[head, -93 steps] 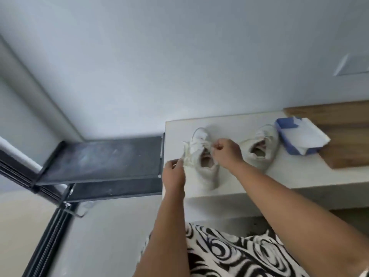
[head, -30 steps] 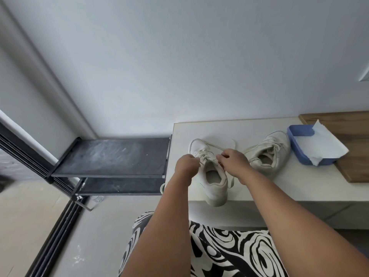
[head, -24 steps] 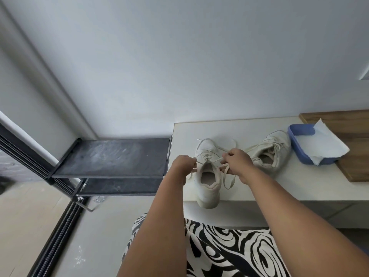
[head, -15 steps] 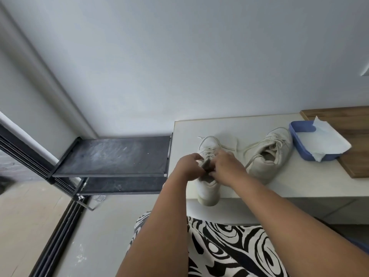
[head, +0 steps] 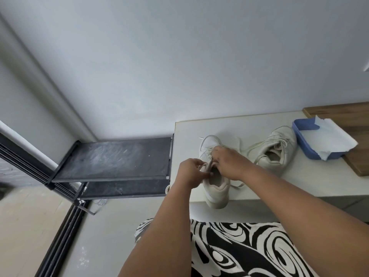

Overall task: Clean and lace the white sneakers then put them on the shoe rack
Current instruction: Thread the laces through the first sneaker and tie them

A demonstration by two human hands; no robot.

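Observation:
A white sneaker [head: 216, 188] stands on the white bench [head: 311, 182], its heel jutting over the front edge. My left hand [head: 192, 172] pinches its lace and tongue at the left of the opening. My right hand [head: 229, 162] covers the laces over the tongue and grips them. The lace ends trail beside the shoe. The second white sneaker [head: 276, 152] lies tilted to the right, untouched, with its own laces loose. The black shoe rack [head: 115, 158] stands left of the bench, its top shelf dusty and bare.
A blue tray [head: 305, 134] with white paper [head: 331, 138] in it sits at the right, partly on a wooden board [head: 355, 116]. A black sliding-door track runs along the floor at lower left. My patterned black-and-white clothing fills the bottom of the view.
Both hands pulled the lace ends outward, then came together over the near sneaker's tongue. The sneaker has slid slightly toward the bench's front edge.

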